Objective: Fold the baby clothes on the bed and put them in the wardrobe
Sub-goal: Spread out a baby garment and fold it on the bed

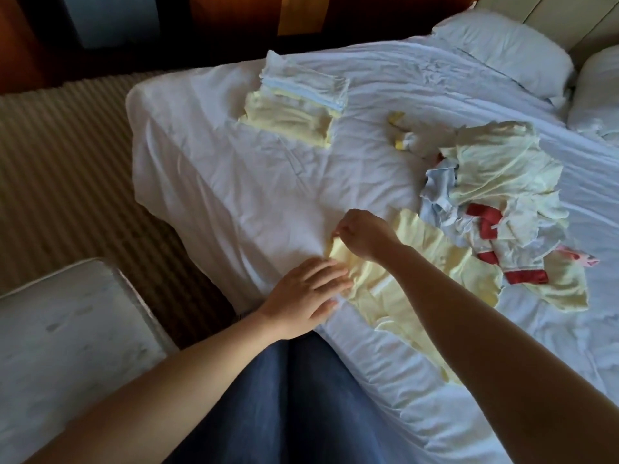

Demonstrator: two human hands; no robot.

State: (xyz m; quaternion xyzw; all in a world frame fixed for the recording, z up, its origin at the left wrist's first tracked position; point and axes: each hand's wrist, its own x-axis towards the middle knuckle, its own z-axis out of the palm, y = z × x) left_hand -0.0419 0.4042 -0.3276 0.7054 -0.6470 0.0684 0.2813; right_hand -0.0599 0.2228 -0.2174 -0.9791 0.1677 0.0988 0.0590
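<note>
Blue denim legs (301, 403) fill the bottom of the view, with both bare forearms reaching out over them to the near edge of the bed (234, 182), which is covered in a creased white sheet. On that sheet, right under the hands, lies the pale yellow baby garment (432, 249): thin, soft cloth, spread out roughly flat but rumpled, with wavy edges, running from the hands off to the right beneath the right forearm. The left hand (306, 296) rests palm down on the garment's left end, its fingers straight and lying close together, the thumb set a little apart. The right hand (363, 234) is just beyond it, pinching the garment's raised edge between thumb and forefinger, with the other fingers curled in. Touching the garment's far side is a loose pile of unfolded clothes (502, 182) in pale yellow, light blue and white with red trim. A neat folded stack (294, 102), yellow below and white above, sits well apart near the bed's far left side, and small yellow-and-white pieces (402, 133) lie between stack and pile. White pillows (502, 51) lie at the far right.
</note>
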